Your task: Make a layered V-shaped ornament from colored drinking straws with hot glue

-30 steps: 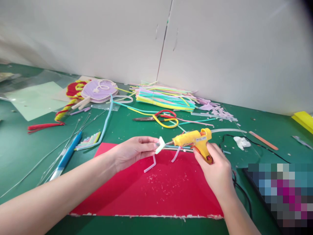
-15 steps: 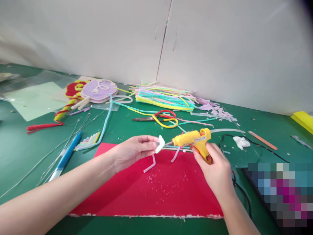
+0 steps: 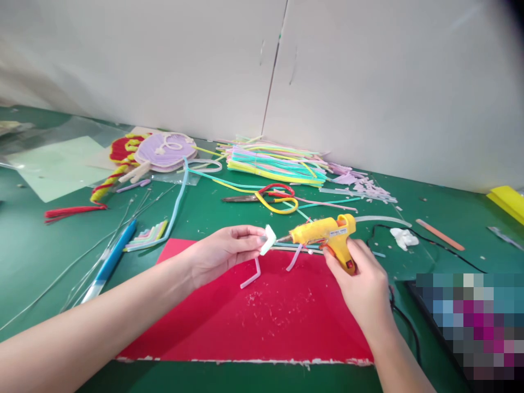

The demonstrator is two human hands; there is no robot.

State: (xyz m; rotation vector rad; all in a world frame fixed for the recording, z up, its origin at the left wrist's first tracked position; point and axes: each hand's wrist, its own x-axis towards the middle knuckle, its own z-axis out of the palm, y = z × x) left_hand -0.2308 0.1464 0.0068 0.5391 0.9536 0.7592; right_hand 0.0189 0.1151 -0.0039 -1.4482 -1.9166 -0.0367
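Between the fingertips of my left hand (image 3: pixel 227 254) is a small pale mint-green bent piece (image 3: pixel 268 240), its exact kind too small to tell. My right hand (image 3: pixel 362 284) is wrapped round the grip of a yellow hot glue gun (image 3: pixel 323 232). The gun's metal nozzle points left at the pale piece, with a small gap between them. A clear glue stick (image 3: pixel 382 219) sticks out of the gun's back. Beneath both hands lies a red board (image 3: pixel 262 322) with scattered glue shreds. A bent lilac strip (image 3: pixel 251 277) and another short lilac strip (image 3: pixel 293 258) are near its far edge.
Red-and-yellow scissors (image 3: pixel 276 199) lie beyond the board, before a bundle of pastel strips (image 3: pixel 274 164). At left are a purple fan-shaped craft (image 3: pixel 167 152) and a blue pen-like tool (image 3: pixel 117 248). A black cord (image 3: pixel 450 251) and a dark-edged screen (image 3: pixel 462 333) are at right.
The glue gun has shifted slightly right, so its nozzle has drawn a little away from the pale piece. My left hand stays nearly still.
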